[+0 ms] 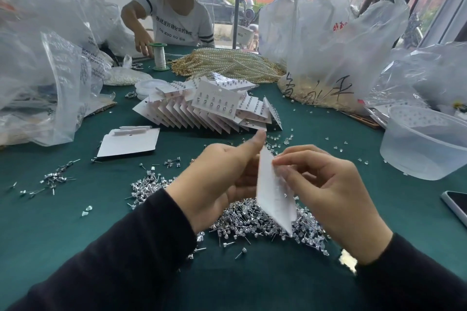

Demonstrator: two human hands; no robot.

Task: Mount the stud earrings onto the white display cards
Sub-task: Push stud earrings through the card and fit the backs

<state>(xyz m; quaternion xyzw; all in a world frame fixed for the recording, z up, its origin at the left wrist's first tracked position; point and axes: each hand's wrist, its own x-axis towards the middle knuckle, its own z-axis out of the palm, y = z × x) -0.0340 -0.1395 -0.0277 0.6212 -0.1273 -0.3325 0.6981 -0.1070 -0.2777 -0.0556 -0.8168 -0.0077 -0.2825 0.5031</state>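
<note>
We are holding one white card (274, 199) up over the tabletop (75, 212), just above the big pile of stud earrings (240, 222). Our left hand (219, 179) is gripping the card from the left side, with the thumb sticking up. Our right hand (326, 192) is pinching the card near its top edge. The two hands are close together, both on the card. We cannot tell if a stud is sitting between the right fingertips, because anything there is too small to see.

We think we are pushing a stud's pin through a hole in the card. To do this well, the left hand should be holding the card stiff so it is not bending. The right hand should be pushing the pin straight in, not at a slant. A gentle push is best, or the card may crease. The finished cards (209, 111) are lying farther back, and the little clear backs (280, 139) are lying scattered near them.
</note>
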